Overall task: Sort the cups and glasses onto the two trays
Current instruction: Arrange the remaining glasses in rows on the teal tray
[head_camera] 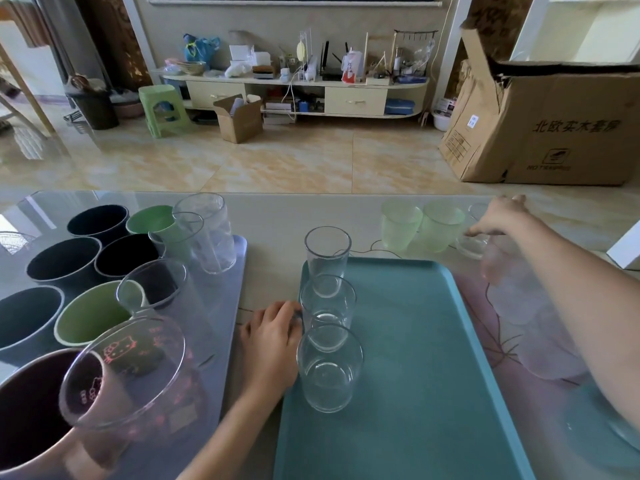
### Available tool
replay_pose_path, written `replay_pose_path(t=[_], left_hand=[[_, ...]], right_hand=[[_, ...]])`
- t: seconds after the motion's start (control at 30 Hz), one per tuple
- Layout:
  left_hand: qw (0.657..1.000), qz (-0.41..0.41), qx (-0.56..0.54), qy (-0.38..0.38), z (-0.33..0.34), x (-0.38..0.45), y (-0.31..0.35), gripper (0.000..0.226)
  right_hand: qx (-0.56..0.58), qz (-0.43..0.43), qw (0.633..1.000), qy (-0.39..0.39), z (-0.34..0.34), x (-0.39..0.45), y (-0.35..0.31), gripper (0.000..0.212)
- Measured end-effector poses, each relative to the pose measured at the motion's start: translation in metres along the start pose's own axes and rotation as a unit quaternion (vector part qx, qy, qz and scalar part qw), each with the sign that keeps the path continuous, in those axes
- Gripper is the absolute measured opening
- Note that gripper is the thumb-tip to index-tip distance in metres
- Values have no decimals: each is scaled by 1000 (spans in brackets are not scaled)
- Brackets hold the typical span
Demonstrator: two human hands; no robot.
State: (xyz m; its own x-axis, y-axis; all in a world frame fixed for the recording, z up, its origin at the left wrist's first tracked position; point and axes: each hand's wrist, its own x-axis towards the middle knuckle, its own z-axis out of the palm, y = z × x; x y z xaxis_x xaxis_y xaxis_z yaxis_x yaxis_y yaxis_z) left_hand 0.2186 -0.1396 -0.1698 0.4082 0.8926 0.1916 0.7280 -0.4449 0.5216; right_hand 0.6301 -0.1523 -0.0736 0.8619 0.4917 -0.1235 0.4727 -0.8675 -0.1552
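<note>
reaching to the upper right of the frame, the right hand (pixel 498 220) curls its fingers round the rim of a small clear glass cup (pixel 472 242) on the table, just beside two frosted green cups (pixel 420 225). low and left of centre, the left hand (pixel 273 327) lies with fingers loosely bent against the middle one of three clear glasses (pixel 329 317) lined along the left edge of the teal tray (pixel 415 358); whether it grips, i cannot tell. thin, smooth glass looks light, slippery and fragile; take it round the wall. matte dark and green cups crowd the grey tray (pixel 225 306) at left.
</note>
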Motion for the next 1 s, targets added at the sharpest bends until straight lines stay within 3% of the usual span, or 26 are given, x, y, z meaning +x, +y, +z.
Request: replay_pose_path(t=[0.2, 0.4, 0.6, 0.7, 0.8, 1.0], left_hand=[[1000, -2, -20, -3, -1, 0, 0, 28], [1000, -2, -10, 1, 0, 0, 1, 37], [1000, -4, -27, -9, 1, -2, 1, 38], [994, -31, -101, -26, -2, -5, 2, 29], [978, -44, -200, -47, -8, -16, -2, 34], [980, 12, -179, -86, -16, -50, -10, 51]], right_hand=[[118, -22, 993, 13, -10, -13, -2, 98], [164, -111, 967, 158, -31, -45, 4, 77], [203, -198, 933, 224, -45, -109, 11, 76], [217, -227, 924, 218, -47, -156, 16, 79], [234, -260, 918, 189, -45, -213, 26, 79], [290, -275, 915, 58, -8, -309, 45, 81]])
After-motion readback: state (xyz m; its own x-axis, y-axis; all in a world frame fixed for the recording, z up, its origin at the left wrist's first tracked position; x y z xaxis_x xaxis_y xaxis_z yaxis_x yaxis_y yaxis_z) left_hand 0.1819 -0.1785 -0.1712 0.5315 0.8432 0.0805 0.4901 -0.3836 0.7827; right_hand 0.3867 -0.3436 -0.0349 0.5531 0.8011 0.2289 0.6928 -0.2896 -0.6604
